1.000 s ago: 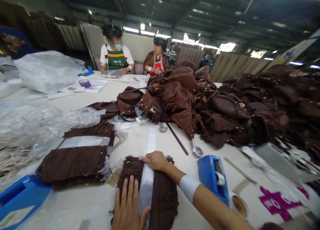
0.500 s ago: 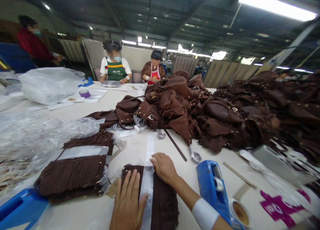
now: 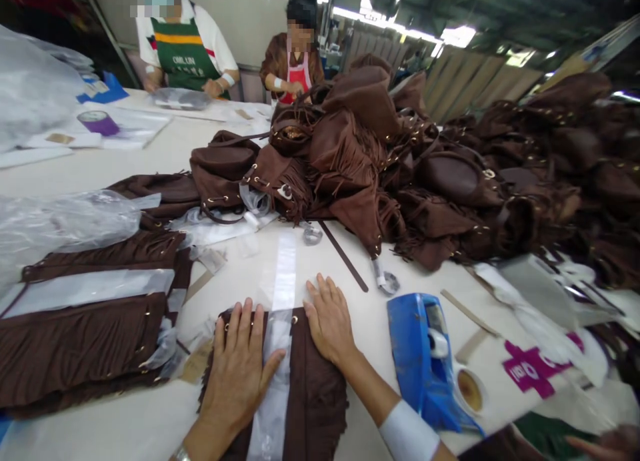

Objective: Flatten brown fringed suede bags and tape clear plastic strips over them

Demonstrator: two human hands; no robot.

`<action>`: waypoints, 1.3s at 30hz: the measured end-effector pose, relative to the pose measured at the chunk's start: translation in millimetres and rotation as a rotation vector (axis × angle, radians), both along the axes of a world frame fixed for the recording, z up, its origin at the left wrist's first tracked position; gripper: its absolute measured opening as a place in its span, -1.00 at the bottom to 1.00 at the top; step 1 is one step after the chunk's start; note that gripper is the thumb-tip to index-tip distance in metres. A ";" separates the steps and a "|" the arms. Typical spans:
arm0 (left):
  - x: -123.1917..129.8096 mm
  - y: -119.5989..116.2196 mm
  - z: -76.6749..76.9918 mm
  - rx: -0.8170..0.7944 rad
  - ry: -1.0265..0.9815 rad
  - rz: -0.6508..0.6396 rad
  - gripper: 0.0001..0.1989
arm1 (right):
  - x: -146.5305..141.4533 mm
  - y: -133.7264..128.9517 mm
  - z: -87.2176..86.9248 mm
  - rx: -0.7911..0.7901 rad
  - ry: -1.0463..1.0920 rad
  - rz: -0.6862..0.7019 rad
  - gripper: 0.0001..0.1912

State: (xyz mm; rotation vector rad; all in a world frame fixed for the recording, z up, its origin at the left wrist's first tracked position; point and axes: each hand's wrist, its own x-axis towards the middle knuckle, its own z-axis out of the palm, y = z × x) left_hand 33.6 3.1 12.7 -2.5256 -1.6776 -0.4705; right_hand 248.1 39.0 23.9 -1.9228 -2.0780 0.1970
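Note:
In front of me on the white table lies a flattened dark brown fringed bag. A clear plastic strip runs lengthwise over its middle and reaches past its far end. My left hand rests flat on the bag's left half, fingers spread, thumb on the strip. At the bag's far right corner my right hand lies with fingers stretched out, partly on the bag and partly over the table. Neither hand grips anything. To the left sits a stack of similar folded fringed bags with a plastic band across it.
A blue tape dispenser and a tape roll stand on the right. A heap of brown bags fills the back. Plastic film lies at left, a purple tape roll farther back. Two co-workers are across the table.
The view has tilted down and come closer. My right hand has opened out from a curled pose near the strip and moved slightly right. My left hand stays flat on the bag.

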 end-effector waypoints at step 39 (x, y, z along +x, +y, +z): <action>2.7 -33.5 4.4 0.003 -0.033 -0.090 -0.39 | 4.1 -139.8 73.5 -0.337 0.216 0.202 -0.98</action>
